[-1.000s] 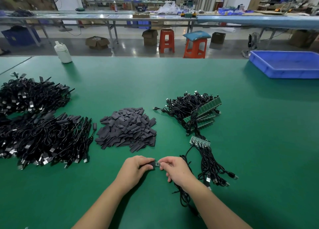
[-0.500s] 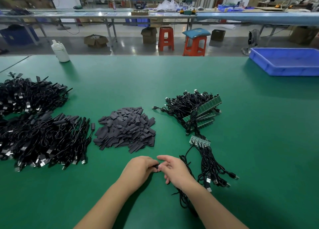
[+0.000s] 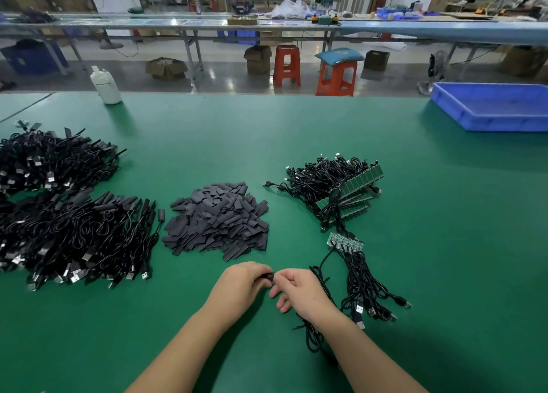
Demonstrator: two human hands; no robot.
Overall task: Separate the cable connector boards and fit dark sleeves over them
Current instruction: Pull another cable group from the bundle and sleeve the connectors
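1. Where the two forearms come up from the bottom edge, both hands meet low in the middle of the frame: the left hand (image 3: 241,283) has its fingers curled around a dark sleeve (image 3: 266,276), and the right hand (image 3: 299,292) pinches the end of a cable right against it, so the two hands are touching or nearly so.
2. The connector board itself is hidden between the fingertips; I cannot tell how far it sits inside the sleeve.
3. The held cable (image 3: 311,327) runs under the right wrist and loops on the green worktop (image 3: 444,274) toward the lower centre.
4. Just right of the hands lies a small bundle of cables (image 3: 367,286) fanning out from a short strip of joined boards (image 3: 345,241).
5. Left of centre, just beyond the hands, sits a heap of loose dark sleeves (image 3: 219,219).
6. At the left edge of the frame, two big piles of black cables fill the worktop, the nearer pile (image 3: 74,238) with sleeved ends showing and the farther pile (image 3: 53,161) behind it.
7. Right of centre and farther back is a tangle of cables with long green board strips (image 3: 355,188) stacked on it.
8. At the far edge of the worktop, a white bottle (image 3: 106,85) stands upper left and a blue tray (image 3: 489,108) upper right.
9. Beyond, across the floor, are two orange stools (image 3: 311,69).
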